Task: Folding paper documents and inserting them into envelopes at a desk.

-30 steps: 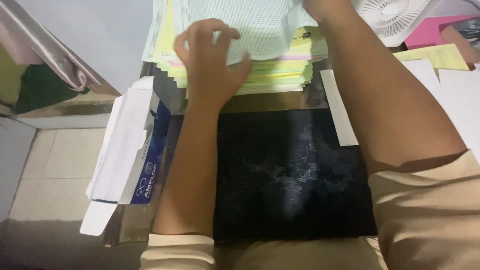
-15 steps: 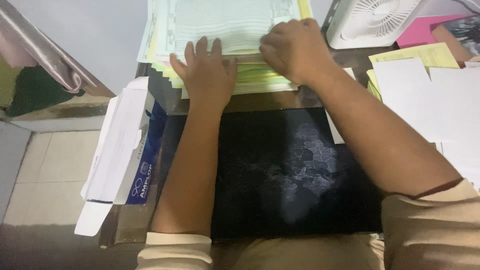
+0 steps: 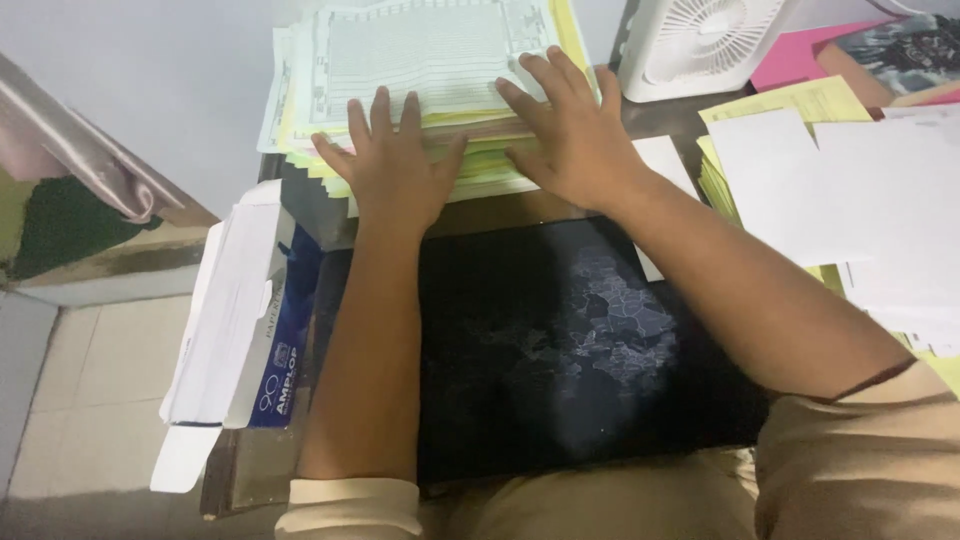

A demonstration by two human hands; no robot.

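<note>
I see my left hand (image 3: 395,165) and right hand (image 3: 570,135) both lying flat, fingers spread, on the thick stack of printed white and yellow paper forms (image 3: 430,60) at the top centre of the frame; neither hand grips anything. Below them lies a dark rectangular desk mat (image 3: 560,350). A white-and-blue cardboard envelope box (image 3: 245,320) sits at left, a white desk fan (image 3: 700,40) at upper right, and loose white sheets (image 3: 850,190) at right.
</note>
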